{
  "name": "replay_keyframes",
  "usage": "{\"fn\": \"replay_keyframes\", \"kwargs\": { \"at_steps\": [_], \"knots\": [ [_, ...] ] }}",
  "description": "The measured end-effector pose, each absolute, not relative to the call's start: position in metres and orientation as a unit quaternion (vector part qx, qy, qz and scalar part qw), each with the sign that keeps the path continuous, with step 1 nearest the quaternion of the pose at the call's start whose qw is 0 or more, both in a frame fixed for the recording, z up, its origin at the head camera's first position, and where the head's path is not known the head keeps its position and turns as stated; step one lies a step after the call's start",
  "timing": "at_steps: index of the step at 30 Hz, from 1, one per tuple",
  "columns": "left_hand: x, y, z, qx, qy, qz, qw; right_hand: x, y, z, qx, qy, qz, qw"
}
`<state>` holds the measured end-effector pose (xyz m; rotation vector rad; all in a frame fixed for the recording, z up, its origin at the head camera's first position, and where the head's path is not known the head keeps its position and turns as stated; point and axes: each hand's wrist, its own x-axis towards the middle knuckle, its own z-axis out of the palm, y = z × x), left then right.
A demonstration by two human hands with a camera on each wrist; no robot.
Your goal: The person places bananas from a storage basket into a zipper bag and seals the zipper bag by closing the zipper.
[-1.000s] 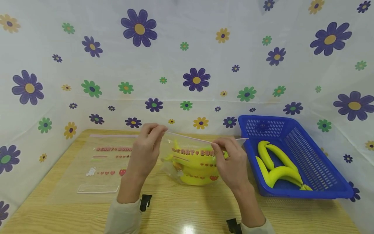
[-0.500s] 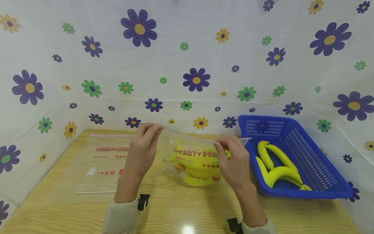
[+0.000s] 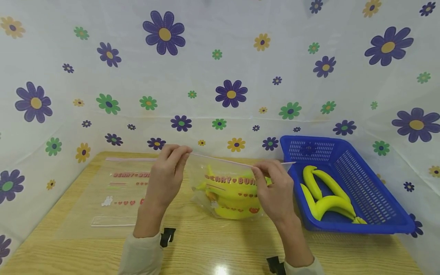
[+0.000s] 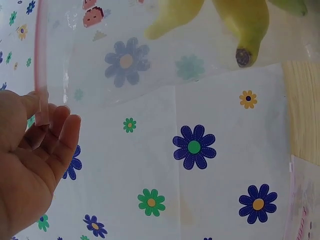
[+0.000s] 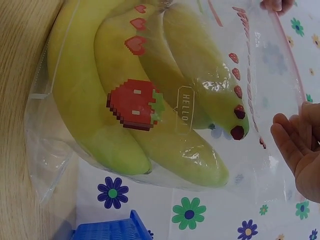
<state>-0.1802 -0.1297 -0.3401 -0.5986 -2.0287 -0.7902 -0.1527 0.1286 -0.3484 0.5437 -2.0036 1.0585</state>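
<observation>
A clear zip bag (image 3: 198, 165) printed with pink lettering and strawberries stands on the table, several yellow bananas (image 5: 75, 85) inside. Its pink zip strip (image 3: 220, 159) runs taut between the hands and slants down to the right. My left hand (image 3: 167, 173) pinches the strip's left end between thumb and fingers, as the left wrist view (image 4: 30, 160) also shows. Farther right, my right hand (image 3: 276, 191) pinches the strip with thumb and index finger, a short end sticking out beyond it. Whether the zip is sealed cannot be made out.
A second, flat bag (image 3: 103, 206) of the same print lies on the left of the wooden table (image 3: 206, 248), partly behind the left hand. At right sits a blue perforated basket (image 3: 361, 228) with several bananas (image 3: 335, 204). Flower-patterned cloth (image 3: 192, 68) hangs behind.
Over the past second my left hand has shifted slightly left and my right hand slightly right, with the bag moving a little right. The last half second shows hardly any motion.
</observation>
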Motion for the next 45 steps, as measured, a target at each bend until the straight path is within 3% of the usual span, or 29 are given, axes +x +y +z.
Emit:
{"fn": "replay_keyframes", "kwargs": {
  "at_steps": [4,12,19,22,26,30,33,45],
  "knots": [
    [-0.18,-0.13,-0.341,-0.224,-0.83,-0.331,0.388,-0.153,0.13,-0.347,0.216,-0.785,0.418,0.404],
    [-0.19,-0.131,-0.353,-0.19,-0.871,-0.391,0.229,-0.156,0.139,-0.347,0.198,-0.788,0.424,0.4],
    [-0.196,-0.133,-0.359,-0.198,-0.841,-0.442,0.241,-0.157,0.149,-0.345,0.135,-0.795,0.456,0.376],
    [-0.197,-0.132,-0.359,-0.211,-0.829,-0.461,0.236,-0.159,0.156,-0.346,0.07,-0.807,0.487,0.327],
    [-0.198,-0.132,-0.361,-0.218,-0.82,-0.481,0.221,-0.164,0.165,-0.35,-0.004,-0.841,0.499,0.208],
    [-0.198,-0.132,-0.363,-0.212,-0.822,-0.486,0.208,-0.172,0.171,-0.357,-0.027,-0.869,0.489,0.073],
    [-0.198,-0.134,-0.365,-0.213,-0.82,-0.494,0.194,-0.178,0.175,-0.365,-0.02,-0.869,0.494,0.003],
    [-0.2,-0.141,-0.369,-0.246,-0.793,-0.536,0.154,-0.191,0.184,-0.397,0.061,-0.819,0.564,-0.089]
  ]
}}
